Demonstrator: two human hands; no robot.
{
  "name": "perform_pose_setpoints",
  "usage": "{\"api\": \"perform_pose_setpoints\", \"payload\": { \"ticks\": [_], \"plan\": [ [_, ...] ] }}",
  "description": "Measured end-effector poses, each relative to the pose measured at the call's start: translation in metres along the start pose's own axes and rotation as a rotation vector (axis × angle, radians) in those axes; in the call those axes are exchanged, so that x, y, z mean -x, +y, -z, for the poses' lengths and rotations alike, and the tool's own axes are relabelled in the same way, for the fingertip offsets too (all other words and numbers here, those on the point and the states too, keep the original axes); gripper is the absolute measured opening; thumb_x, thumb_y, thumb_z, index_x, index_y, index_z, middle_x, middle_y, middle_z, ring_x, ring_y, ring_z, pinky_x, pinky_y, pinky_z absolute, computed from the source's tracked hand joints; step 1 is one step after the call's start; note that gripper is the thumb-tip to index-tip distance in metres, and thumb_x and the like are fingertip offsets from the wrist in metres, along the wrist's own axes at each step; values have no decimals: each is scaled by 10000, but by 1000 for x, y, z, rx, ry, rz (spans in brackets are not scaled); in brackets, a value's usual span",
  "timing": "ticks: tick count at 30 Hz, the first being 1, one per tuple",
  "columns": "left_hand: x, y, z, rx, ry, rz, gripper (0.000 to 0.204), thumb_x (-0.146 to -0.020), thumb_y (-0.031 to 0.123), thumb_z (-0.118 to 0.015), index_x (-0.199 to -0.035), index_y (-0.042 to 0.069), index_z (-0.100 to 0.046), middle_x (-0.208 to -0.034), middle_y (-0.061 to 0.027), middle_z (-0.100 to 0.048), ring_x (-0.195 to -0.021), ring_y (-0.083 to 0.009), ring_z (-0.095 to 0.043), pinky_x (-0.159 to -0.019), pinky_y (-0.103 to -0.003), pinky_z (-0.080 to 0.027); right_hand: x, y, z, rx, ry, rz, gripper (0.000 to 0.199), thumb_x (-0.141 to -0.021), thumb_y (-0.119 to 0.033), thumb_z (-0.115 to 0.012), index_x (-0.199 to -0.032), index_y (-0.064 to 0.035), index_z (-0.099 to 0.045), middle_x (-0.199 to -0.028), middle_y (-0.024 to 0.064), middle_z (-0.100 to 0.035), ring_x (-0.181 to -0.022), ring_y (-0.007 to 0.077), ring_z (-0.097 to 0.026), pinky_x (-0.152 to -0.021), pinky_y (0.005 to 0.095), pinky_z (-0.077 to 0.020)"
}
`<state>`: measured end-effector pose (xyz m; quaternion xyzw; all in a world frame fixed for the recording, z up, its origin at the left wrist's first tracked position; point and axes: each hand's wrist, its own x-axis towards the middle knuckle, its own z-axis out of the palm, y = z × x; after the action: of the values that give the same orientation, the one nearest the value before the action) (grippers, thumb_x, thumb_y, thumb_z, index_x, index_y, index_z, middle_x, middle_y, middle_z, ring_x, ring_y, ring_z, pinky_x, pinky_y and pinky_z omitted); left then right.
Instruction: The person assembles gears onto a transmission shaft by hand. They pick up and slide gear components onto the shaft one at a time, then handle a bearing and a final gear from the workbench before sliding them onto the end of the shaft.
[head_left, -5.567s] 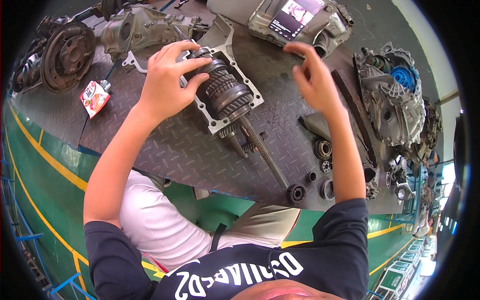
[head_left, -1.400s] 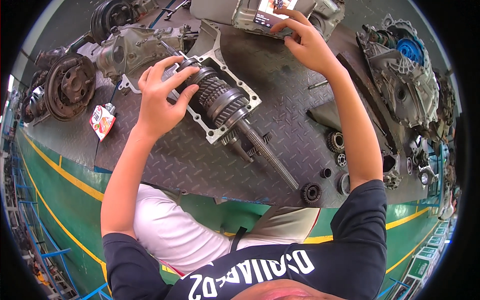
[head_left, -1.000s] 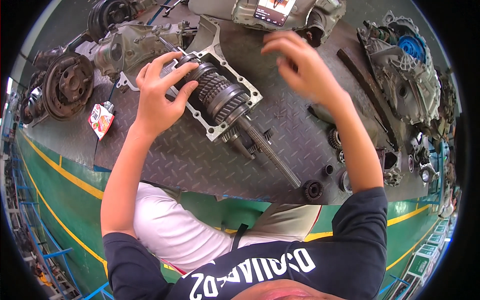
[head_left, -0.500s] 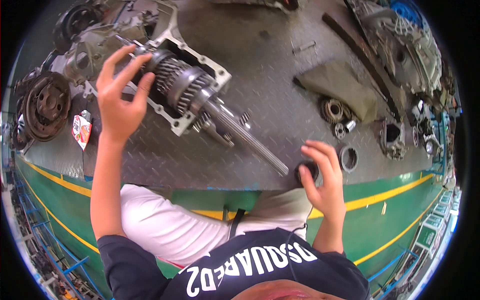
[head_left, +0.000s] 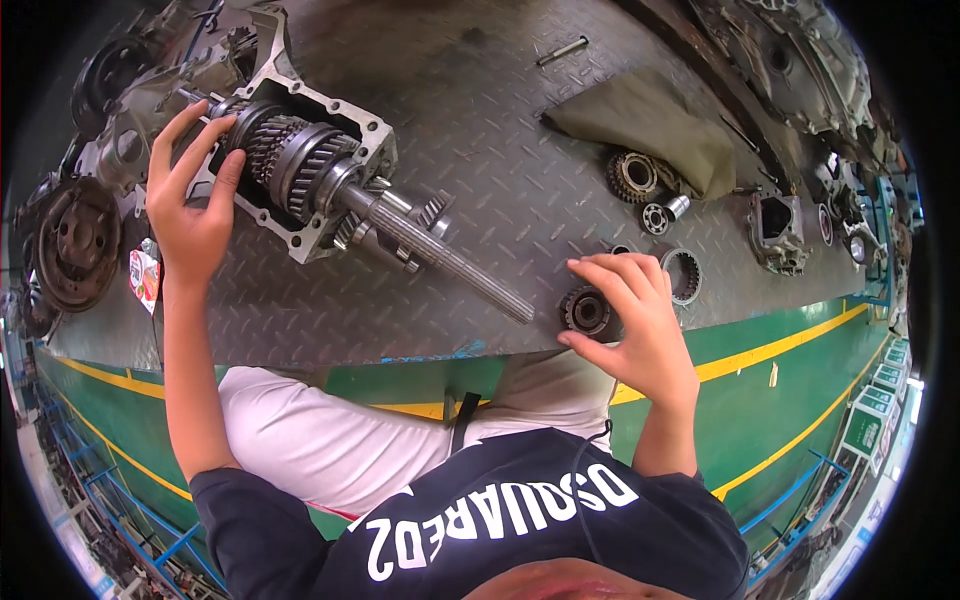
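Observation:
A toothed gear shaft (head_left: 290, 160) lies slantwise in an open metal gearbox housing (head_left: 375, 130), its long splined end pointing toward me at lower right. My left hand (head_left: 195, 205) curls around the rear end of the gears, with fingertips and thumb pressed against them. Beneath the splined end shows a second, smaller gear shaft (head_left: 425, 220). Just beyond the splined tip, a small dark gear (head_left: 586, 311) stands on the tabletop. My right hand (head_left: 645, 320) is around it with thumb and fingers apart; contact with the gear cannot be made out.
A toothed ring (head_left: 683, 277) lies right of my right hand. Farther back are a bearing (head_left: 656, 218), a larger gear (head_left: 633, 177), an olive cloth (head_left: 660, 125) and a bolt (head_left: 562, 51). Castings (head_left: 785, 60) crowd the right; a round drum (head_left: 78, 243) stands left.
The whole view has shifted, so the bench parts sit farther left and up. My right hand has spread about the dark gear, which now shows more fully. My left hand keeps its place on the shaft.

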<state>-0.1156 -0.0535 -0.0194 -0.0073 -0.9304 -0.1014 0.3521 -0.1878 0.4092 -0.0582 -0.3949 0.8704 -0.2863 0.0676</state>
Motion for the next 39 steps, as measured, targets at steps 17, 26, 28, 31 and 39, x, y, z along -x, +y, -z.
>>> {"api": "perform_pose_setpoints", "payload": {
  "ticks": [17, 26, 28, 31, 39],
  "plan": [
    [2, 0, -7, -10, 34, -20, 289, -929, 79, -802, -1218, 70, -807, -1375, -144, -699, -1268, -339, -674, -1109, -415, -491, 28, 4, -19, -105, 134, -13, 626, -763, -55, -867, -1362, -67, -686, -1322, 144, -686, -1177, 358, -629, -1009, 435, -539],
    [9, -11, -10, 5, 99, -18, 297, -966, 137, -801, -1263, 130, -813, -1357, -102, -713, -1254, -290, -683, -1085, -394, -511, 38, 5, -45, -126, 303, -14, 742, -783, -84, -903, -1470, -66, -624, -1310, 126, -711, -1118, 273, -693, -875, 372, -595],
    [11, -11, -12, 3, 101, -9, 295, -970, 141, -799, -1265, 136, -814, -1357, -103, -713, -1254, -288, -683, -1084, -391, -511, 38, -1, -47, -138, 296, -21, 744, -781, -83, -905, -1469, -66, -625, -1307, 126, -712, -1107, 267, -692, -881, 370, -592],
    [17, -14, -17, 8, 115, -1, 292, -987, 158, -790, -1278, 160, -813, -1350, -105, -715, -1257, -279, -683, -1077, -383, -514, 35, -3, -55, -171, 306, -22, 735, -774, -92, -901, -1455, -59, -626, -1294, 143, -709, -1123, 309, -666, -947, 400, -563],
    [20, -16, -13, 8, 180, -91, 329, -1009, 181, -775, -1335, 217, -795, -1360, -100, -704, -1248, -280, -686, -1060, -393, -529, 27, 9, -99, -100, 648, 136, 624, -749, -112, -922, -1311, 8, -679, -1185, 139, -733, -1050, 255, -687, -957, 366, -563]
  ]
}}
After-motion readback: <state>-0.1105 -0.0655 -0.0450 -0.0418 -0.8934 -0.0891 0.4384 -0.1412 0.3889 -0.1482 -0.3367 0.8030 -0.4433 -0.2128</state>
